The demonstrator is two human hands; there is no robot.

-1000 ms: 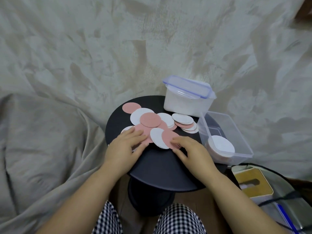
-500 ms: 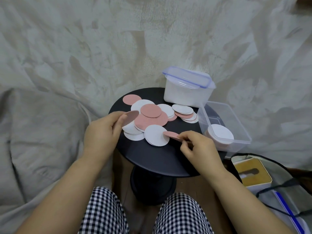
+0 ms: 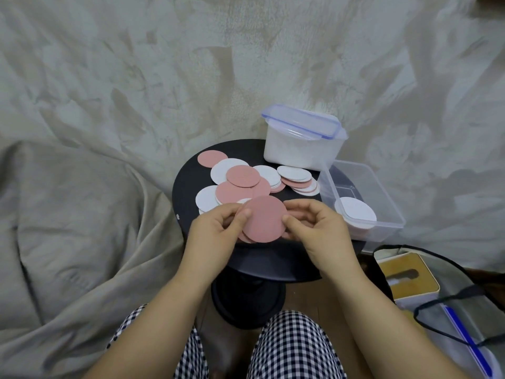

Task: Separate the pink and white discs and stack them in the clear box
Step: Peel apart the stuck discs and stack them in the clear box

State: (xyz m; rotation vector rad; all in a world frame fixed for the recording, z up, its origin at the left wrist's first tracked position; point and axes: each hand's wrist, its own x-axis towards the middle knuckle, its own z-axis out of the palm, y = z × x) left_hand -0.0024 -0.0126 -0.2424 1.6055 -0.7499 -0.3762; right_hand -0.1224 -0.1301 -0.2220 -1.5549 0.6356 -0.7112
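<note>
A small stack of pink discs (image 3: 264, 218) is held up over the near part of the round black table (image 3: 262, 261). My left hand (image 3: 216, 228) pinches its left edge with thumb and fingers. My right hand (image 3: 317, 228) grips its right edge. Behind them, loose pink discs (image 3: 242, 175) and white discs (image 3: 206, 199) lie overlapping on the table. The open clear box (image 3: 382, 203) stands at the table's right, with a stack of white discs (image 3: 356, 216) in its near end.
A lidded white container (image 3: 300, 140) stands at the table's back right. A wrinkled grey cloth (image 3: 82, 214) covers the left and background. A yellow-topped box (image 3: 410, 277) and a bag sit low on the right. My checkered knees (image 3: 289, 346) are under the table.
Each hand held one pink disc apart half a second ago. Now both hands have come together at the centre and hold the pink discs as one stack.
</note>
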